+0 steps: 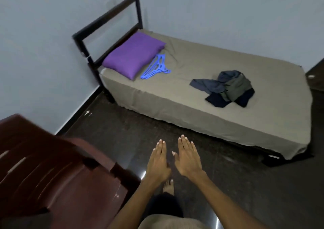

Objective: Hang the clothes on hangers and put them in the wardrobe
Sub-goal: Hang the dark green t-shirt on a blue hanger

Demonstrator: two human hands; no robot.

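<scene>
A heap of dark clothes [226, 88], blue, grey-green and navy, lies on the bed [184, 95] toward its right side. A bundle of blue plastic hangers [156, 67] lies flat beside the purple pillow [133, 55]. My left hand [157, 160] and my right hand [188, 157] are stretched out side by side over the dark floor, palms down, fingers straight, holding nothing. Both hands are well short of the bed. No wardrobe is in view.
A dark red plastic chair [57, 172] stands close at my lower left. The bed has a dark frame headboard [108, 27] against the pale blue wall. Dark floor [131, 123] separates me from the bed. My bare foot [169, 186] shows below my hands.
</scene>
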